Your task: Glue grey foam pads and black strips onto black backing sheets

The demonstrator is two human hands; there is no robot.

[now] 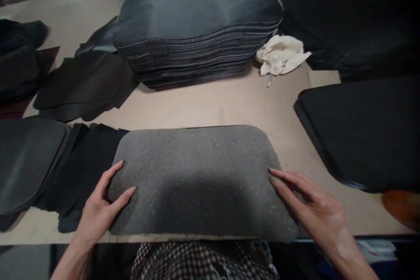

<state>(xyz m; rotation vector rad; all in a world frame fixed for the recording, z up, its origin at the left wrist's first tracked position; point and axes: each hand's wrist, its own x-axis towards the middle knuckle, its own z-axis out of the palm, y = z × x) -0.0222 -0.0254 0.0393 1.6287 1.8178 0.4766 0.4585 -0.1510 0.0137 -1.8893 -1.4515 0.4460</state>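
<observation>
A grey leather panel with rounded corners lies in front of me at the table's front edge. Its upward face is dull and flecked with pale specks. My left hand holds its left edge, with the thumb on top and a finger at the border. On the opposite edge, my right hand pinches the panel between thumb and fingers. Some fingertips are hidden, so how far they reach under the panel cannot be seen. Black cut pieces lie close beside the panel's left side.
Behind the panel stands a tall stack of dark leather panels. A crumpled cream cloth touches its right side. Dark panels lie at the right, and dark sheets and another grey panel are at the left on the tan table.
</observation>
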